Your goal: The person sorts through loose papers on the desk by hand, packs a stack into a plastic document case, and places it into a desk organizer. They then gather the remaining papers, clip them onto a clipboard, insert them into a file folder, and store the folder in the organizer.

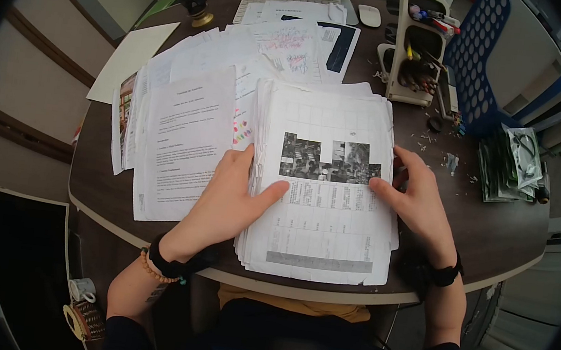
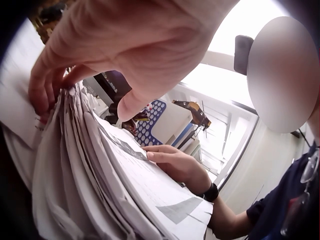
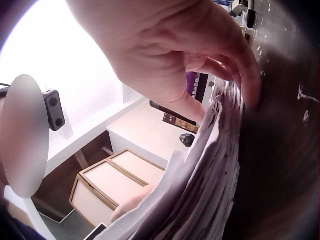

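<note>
A thick stack of papers (image 1: 319,234) lies at the desk's front edge, its top sheet printed with dark photos and a table. My left hand (image 1: 227,193) holds the stack's left side, fingers down along the edge and thumb over the top sheet. On the opposite side my right hand (image 1: 419,193) grips the right edge, its thumb on the top sheet beside the photos. The wrist views show the uneven layered edges of the papers (image 2: 95,165), with the left fingers bent against them. Right fingers (image 3: 247,75) reach down the stack's side near the desktop.
Left of the stack lies a printed sheet (image 1: 184,144) over other loose papers (image 1: 274,44). A pen organizer (image 1: 417,46), a blue perforated holder (image 1: 474,59) and green packets (image 1: 510,165) stand to the right. Behind are a white mouse (image 1: 369,16) and a keyboard (image 1: 250,11).
</note>
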`<move>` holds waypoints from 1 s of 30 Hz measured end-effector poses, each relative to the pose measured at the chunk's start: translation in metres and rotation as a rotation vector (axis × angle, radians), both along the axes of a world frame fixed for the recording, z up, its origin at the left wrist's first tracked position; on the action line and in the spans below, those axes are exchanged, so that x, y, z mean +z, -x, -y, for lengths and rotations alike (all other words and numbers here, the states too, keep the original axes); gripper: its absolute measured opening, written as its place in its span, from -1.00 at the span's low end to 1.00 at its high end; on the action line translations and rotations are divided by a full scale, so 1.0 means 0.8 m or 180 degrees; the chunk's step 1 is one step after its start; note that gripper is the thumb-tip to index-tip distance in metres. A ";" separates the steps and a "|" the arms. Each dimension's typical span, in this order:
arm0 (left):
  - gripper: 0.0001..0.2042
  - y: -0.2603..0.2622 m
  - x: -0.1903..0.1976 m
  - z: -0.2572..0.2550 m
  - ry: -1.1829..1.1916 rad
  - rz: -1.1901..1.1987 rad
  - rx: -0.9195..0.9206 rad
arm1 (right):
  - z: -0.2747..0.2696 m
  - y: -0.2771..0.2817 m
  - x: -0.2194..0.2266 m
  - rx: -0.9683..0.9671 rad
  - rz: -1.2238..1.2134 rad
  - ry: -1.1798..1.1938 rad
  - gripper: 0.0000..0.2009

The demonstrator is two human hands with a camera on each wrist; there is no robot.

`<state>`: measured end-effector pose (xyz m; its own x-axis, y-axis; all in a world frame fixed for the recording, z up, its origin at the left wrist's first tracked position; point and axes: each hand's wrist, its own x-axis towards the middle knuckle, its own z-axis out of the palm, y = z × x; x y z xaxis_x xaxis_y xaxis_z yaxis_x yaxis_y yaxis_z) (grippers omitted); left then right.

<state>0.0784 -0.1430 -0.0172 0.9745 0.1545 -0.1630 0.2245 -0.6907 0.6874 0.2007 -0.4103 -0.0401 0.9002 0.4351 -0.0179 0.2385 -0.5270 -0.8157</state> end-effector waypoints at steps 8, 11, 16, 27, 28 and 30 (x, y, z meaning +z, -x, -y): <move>-0.27 0.001 -0.009 0.030 -0.0453 -0.0013 -0.0010 | -0.015 0.025 0.012 0.0584 0.0318 0.0031 -0.30; -0.24 -0.004 -0.016 0.032 -0.0179 0.0179 0.0136 | -0.014 0.025 0.008 0.0568 0.0365 0.0031 -0.26; -0.27 -0.023 -0.022 0.016 0.0646 0.0358 0.0690 | -0.012 0.021 0.001 0.0508 0.0423 0.0011 -0.25; -0.58 -0.036 -0.016 0.020 0.2633 -0.0154 0.0645 | -0.008 0.009 -0.007 0.0499 -0.0152 -0.0467 -0.22; -0.60 -0.032 -0.019 0.025 0.2692 0.0275 0.0652 | -0.009 0.009 -0.008 0.0487 -0.0133 -0.0472 -0.22; -0.60 -0.020 -0.015 0.029 0.2621 0.0399 0.0538 | -0.011 0.013 -0.009 0.0262 -0.0243 -0.0922 -0.21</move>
<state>0.0945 -0.1666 -0.0292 0.9673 0.1791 -0.1797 0.1683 0.0770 0.9827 0.1902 -0.4017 -0.0470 0.8625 0.5034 0.0513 0.2030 -0.2514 -0.9463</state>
